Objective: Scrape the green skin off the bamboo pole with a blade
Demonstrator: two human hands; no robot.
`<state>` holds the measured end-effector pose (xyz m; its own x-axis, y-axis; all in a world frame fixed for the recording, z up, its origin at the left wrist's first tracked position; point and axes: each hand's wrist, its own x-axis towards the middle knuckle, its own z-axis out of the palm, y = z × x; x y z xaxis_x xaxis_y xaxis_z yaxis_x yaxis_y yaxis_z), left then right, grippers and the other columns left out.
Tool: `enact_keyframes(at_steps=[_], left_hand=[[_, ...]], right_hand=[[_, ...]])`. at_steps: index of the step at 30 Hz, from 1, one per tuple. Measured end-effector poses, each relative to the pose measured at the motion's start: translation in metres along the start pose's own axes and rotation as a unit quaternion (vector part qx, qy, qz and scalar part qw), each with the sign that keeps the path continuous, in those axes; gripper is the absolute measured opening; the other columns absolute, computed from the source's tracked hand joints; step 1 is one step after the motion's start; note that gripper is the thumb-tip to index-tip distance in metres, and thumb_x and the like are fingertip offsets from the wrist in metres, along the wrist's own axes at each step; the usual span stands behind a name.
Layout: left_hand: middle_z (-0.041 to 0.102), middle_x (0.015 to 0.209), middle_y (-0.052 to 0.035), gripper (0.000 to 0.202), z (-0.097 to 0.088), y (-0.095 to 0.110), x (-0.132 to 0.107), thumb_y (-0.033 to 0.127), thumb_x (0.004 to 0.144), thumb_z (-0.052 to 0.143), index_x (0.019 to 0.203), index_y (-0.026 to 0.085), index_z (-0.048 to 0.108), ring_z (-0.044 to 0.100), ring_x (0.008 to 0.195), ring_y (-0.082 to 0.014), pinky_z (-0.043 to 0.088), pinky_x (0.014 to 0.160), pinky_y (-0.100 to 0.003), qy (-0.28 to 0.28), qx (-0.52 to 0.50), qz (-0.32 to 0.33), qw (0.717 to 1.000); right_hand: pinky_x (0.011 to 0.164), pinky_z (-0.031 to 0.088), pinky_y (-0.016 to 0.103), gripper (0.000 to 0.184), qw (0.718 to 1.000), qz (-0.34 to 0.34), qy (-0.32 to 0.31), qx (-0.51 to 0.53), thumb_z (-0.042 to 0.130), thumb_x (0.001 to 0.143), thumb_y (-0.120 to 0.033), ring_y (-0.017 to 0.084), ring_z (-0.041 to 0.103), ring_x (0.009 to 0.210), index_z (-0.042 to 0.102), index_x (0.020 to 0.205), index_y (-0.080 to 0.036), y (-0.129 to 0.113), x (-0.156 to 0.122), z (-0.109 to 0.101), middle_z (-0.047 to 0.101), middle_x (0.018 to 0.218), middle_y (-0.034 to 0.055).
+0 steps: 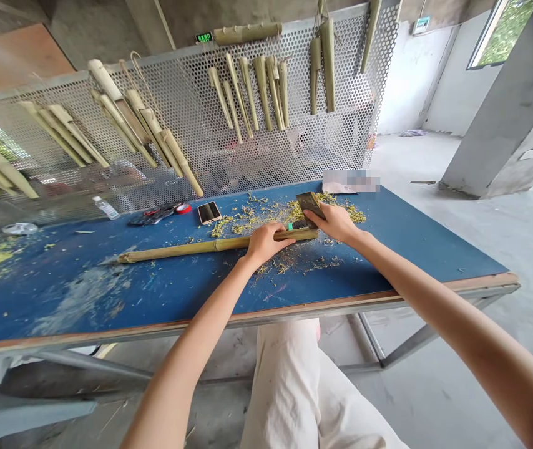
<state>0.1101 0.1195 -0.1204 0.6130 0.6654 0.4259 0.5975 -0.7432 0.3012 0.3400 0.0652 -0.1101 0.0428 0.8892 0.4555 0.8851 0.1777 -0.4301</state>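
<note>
A long bamboo pole (191, 249) lies across the blue table (435, 243), its right end near the middle. My left hand (268, 242) is closed around the pole close to that end, pressing it to the tabletop. My right hand (334, 221) grips a dark, flat rectangular block (310, 206), tilted up just above the pole's right end. Between my hands, by the pole, sits a dark item with a green part (293, 226); its kind is partly hidden by the fingers. Yellow-green shavings (261, 212) are scattered around and behind the pole.
Behind the table stands a perforated metal panel (177, 93) hung with several bamboo pieces (261, 93). On the table lie a phone (209, 212), red tape (183, 209), dark tools (154, 215), a plastic bottle (106, 207) and more shavings at left. A concrete pillar (505, 125) stands right.
</note>
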Motion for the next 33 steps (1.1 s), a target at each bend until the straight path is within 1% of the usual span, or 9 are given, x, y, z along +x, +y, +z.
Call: enact_keyframes(at_steps=[4, 7, 10, 13, 17, 20, 23, 27, 33], left_hand=[[0.07, 0.089, -0.0022, 0.031, -0.001, 0.0, 0.0, 0.051, 0.084, 0.076, 0.086, 0.021, 0.068, 0.064, 0.08, -0.0199, 0.042, 0.067, -0.029, -0.003, 0.002, 0.002, 1.0], [0.071, 0.092, -0.0031, 0.032, 0.0, -0.001, 0.001, 0.052, 0.085, 0.074, 0.089, 0.021, 0.07, 0.065, 0.082, -0.0208, 0.044, 0.069, -0.03, -0.003, 0.003, 0.002, 1.0], [0.073, 0.098, -0.0052, 0.033, 0.002, -0.003, 0.001, 0.052, 0.089, 0.071, 0.097, 0.02, 0.073, 0.067, 0.089, -0.0225, 0.047, 0.074, -0.031, -0.005, 0.008, 0.007, 1.0], [0.072, 0.105, -0.007, 0.034, 0.003, -0.004, 0.0, 0.051, 0.092, 0.068, 0.106, 0.021, 0.074, 0.067, 0.096, -0.0242, 0.049, 0.079, -0.032, -0.011, 0.023, 0.016, 1.0], [0.07, 0.106, -0.0077, 0.035, 0.003, -0.001, -0.001, 0.05, 0.095, 0.064, 0.114, 0.021, 0.074, 0.066, 0.098, -0.0247, 0.05, 0.08, -0.032, -0.023, 0.063, 0.036, 0.997], [0.068, 0.105, -0.0085, 0.035, 0.004, 0.002, -0.001, 0.047, 0.098, 0.06, 0.118, 0.02, 0.072, 0.066, 0.099, -0.0251, 0.049, 0.081, -0.033, -0.015, 0.081, 0.039, 0.996], [0.068, 0.107, -0.0092, 0.035, 0.006, 0.003, -0.001, 0.045, 0.099, 0.058, 0.12, 0.02, 0.072, 0.065, 0.1, -0.0259, 0.05, 0.081, -0.034, -0.013, 0.085, 0.033, 0.996], [0.068, 0.107, -0.0087, 0.037, 0.009, -0.001, 0.001, 0.049, 0.097, 0.061, 0.12, 0.022, 0.073, 0.066, 0.098, -0.0255, 0.05, 0.08, -0.033, -0.017, 0.071, 0.012, 0.997], [0.069, 0.1, -0.0078, 0.038, 0.009, -0.003, 0.003, 0.051, 0.093, 0.067, 0.117, 0.022, 0.075, 0.065, 0.093, -0.0247, 0.049, 0.077, -0.033, -0.004, 0.046, 0.0, 0.999]], right_hand=[[0.06, 0.034, 0.03, 0.045, 1.0, 0.002, 0.007, 0.004, 0.037, 0.101, -0.056, 0.025, 0.061, 0.068, 0.058, 0.087, -0.019, 0.004, 0.002, -0.002, 0.066, 0.074, 0.0121], [0.061, 0.038, 0.032, 0.041, 0.997, 0.025, 0.01, 0.067, 0.036, 0.101, -0.054, 0.026, 0.062, 0.071, 0.057, 0.093, -0.02, 0.009, 0.003, 0.001, 0.069, 0.082, 0.0124], [0.064, 0.044, 0.033, 0.034, 0.989, 0.028, 0.011, 0.148, 0.047, 0.096, -0.053, 0.026, 0.063, 0.074, 0.056, 0.103, -0.021, 0.014, 0.006, 0.007, 0.07, 0.086, 0.0103], [0.067, 0.047, 0.034, 0.038, 0.982, 0.007, 0.017, 0.189, 0.059, 0.089, -0.05, 0.025, 0.064, 0.079, 0.056, 0.113, -0.021, 0.016, 0.007, 0.011, 0.07, 0.094, 0.0098], [0.066, 0.047, 0.034, 0.038, 0.98, -0.004, 0.0, 0.197, 0.058, 0.089, -0.048, 0.025, 0.063, 0.078, 0.058, 0.115, -0.02, 0.012, 0.007, 0.011, 0.071, 0.092, 0.0103], [0.061, 0.043, 0.031, 0.033, 0.985, -0.002, -0.01, 0.169, 0.053, 0.092, -0.046, 0.023, 0.062, 0.071, 0.06, 0.11, -0.019, 0.007, 0.005, 0.008, 0.071, 0.087, 0.0093], [0.058, 0.038, 0.03, 0.028, 0.998, 0.005, -0.023, 0.066, 0.052, 0.092, -0.044, 0.021, 0.059, 0.063, 0.063, 0.094, -0.019, 0.004, 0.003, 0.005, 0.068, 0.076, 0.0083], [0.057, 0.034, 0.031, 0.04, 0.995, 0.02, -0.065, -0.076, 0.051, 0.094, -0.05, 0.022, 0.058, 0.06, 0.061, 0.07, -0.019, 0.007, 0.004, 0.002, 0.061, 0.063, 0.0102], [0.054, 0.032, 0.03, 0.046, 0.991, -0.016, -0.088, -0.104, 0.048, 0.094, -0.052, 0.02, 0.055, 0.055, 0.062, 0.065, -0.02, 0.01, 0.005, 0.003, 0.054, 0.053, 0.0075]])
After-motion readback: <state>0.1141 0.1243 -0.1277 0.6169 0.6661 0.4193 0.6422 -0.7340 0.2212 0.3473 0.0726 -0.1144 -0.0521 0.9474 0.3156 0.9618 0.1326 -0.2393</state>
